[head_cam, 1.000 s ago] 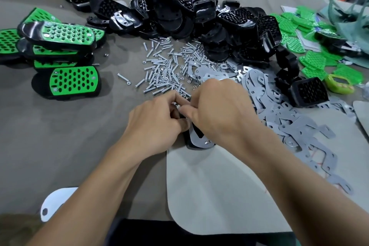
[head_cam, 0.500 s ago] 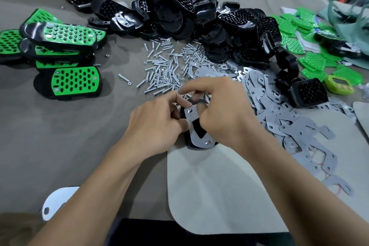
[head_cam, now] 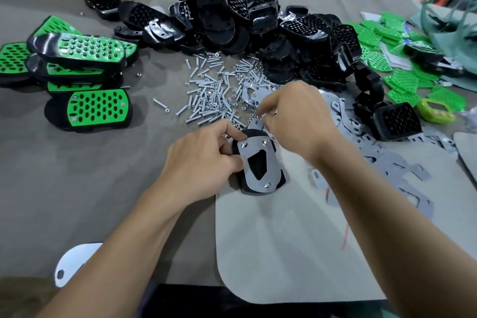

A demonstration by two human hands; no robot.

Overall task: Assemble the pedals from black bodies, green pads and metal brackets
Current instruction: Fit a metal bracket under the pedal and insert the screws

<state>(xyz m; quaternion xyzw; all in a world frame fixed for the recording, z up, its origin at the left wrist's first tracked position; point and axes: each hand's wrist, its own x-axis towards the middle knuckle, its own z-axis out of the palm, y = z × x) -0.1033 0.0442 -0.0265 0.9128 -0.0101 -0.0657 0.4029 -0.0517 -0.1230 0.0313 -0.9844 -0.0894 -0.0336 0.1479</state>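
Metal bracket [head_cam: 254, 146]: flat on the black body [head_cam: 282, 180], just behind the right fingertips [head_cam: 261, 113], wrist side.
Long axis: from those fingertips back toward the person, slightly slanted.
Left hand [head_cam: 204, 162]: touching, fingers and thumb clamped on the body's left edge.
Right hand [head_cam: 296, 116]: thumb and forefinger pinched together above the nuts [head_cam: 238, 121]; contents too small to tell.

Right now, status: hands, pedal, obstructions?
Left hand grips black pedal body, metal bracket on top. Right hand pinching at nut pile; contents unclear. Loose brackets heaped right.
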